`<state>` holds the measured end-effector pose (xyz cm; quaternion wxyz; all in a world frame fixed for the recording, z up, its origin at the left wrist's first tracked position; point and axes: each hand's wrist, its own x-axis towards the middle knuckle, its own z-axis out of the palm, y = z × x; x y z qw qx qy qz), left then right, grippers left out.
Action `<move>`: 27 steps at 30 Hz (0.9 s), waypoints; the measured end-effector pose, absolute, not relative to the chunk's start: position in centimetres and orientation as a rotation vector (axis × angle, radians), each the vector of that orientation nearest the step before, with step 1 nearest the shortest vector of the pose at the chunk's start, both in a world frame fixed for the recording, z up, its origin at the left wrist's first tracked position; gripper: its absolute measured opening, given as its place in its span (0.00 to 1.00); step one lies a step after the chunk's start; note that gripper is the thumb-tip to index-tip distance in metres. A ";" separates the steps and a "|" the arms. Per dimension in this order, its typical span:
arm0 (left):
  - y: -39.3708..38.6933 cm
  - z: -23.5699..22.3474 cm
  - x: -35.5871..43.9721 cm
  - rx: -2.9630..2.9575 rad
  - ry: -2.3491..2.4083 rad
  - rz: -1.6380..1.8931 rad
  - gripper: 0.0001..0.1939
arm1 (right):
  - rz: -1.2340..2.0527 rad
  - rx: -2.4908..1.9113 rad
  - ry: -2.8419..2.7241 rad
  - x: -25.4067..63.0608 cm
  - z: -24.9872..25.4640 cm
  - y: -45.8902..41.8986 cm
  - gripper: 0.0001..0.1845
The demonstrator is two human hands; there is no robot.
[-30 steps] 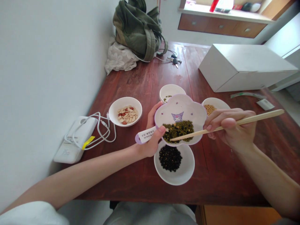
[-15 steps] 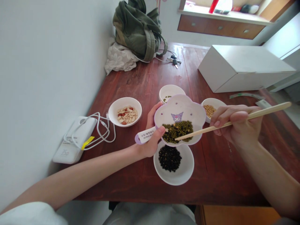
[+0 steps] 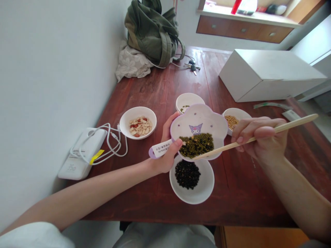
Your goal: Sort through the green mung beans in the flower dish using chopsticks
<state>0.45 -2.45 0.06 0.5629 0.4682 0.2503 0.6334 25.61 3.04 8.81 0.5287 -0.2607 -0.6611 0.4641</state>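
Note:
My left hand [image 3: 170, 148] is closed on a flower-shaped bowl [image 3: 197, 115] with a purple rim and a cartoon print, tilted toward me. Green beans [image 3: 200, 144] with a few pale bits lie in its lower part. Wooden chopsticks [image 3: 222, 148] are gripped in my right hand [image 3: 258, 136], their tips at the bowl's near rim beside the beans. Just below the held bowl, and partly hidden by it, a white bowl [image 3: 207, 187] holds black beans [image 3: 188, 175]. Behind my right fingers sits a bowl of yellow soybeans [image 3: 231, 121], partly covered.
A bowl of split peanuts [image 3: 141, 126] stands left; another white bowl [image 3: 190, 98] with some green beans is behind the held one. A white power bank [image 3: 82, 151] with cable lies by the wall. Farther back are a green bag [image 3: 152, 34], keys [image 3: 193, 67] and a white box [image 3: 269, 74].
The chopstick tips have shifted slightly down, from among the green beans to the bowl's near rim. My left hand and the bowl are nearly unmoved.

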 end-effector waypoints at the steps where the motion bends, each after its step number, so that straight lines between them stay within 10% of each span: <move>1: -2.4 0.0 0.5 1.109 0.589 1.497 0.43 | 1.088 -0.636 -1.570 25.6 8.9 3.1 0.29; 27: -2.5 -0.2 0.2 1.114 0.654 1.426 0.39 | 1.055 -0.647 -1.695 26.5 8.9 3.8 0.25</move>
